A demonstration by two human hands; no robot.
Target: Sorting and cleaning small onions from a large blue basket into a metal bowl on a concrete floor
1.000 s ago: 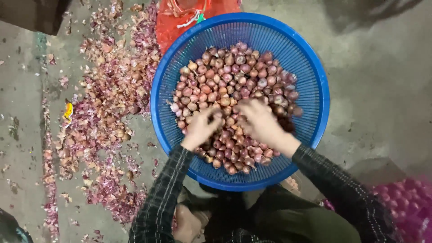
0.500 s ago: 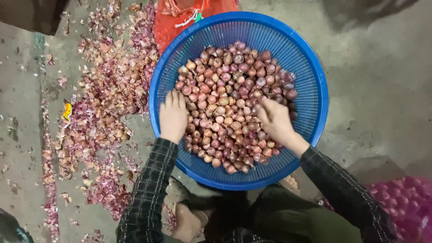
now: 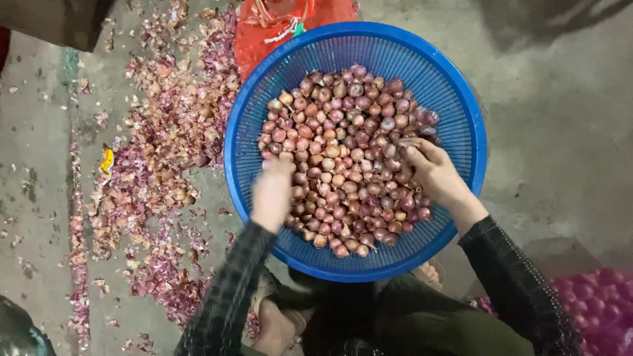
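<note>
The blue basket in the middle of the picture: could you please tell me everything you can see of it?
The blue basket is round, of what looks like plastic, with a smooth solid rim and finely slotted mesh walls. It sits upright on the grey concrete floor, seen from straight above. A heap of small reddish-purple onions fills its middle. The left hand and right hand both rest on the onions inside it. A red mesh bag lies at its far edge.

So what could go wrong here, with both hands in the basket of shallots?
The shallots are heaped high in the blue basket, so the left hand or right hand could push some over the rim. Any that fall could get lost among the peels on the floor.
</note>
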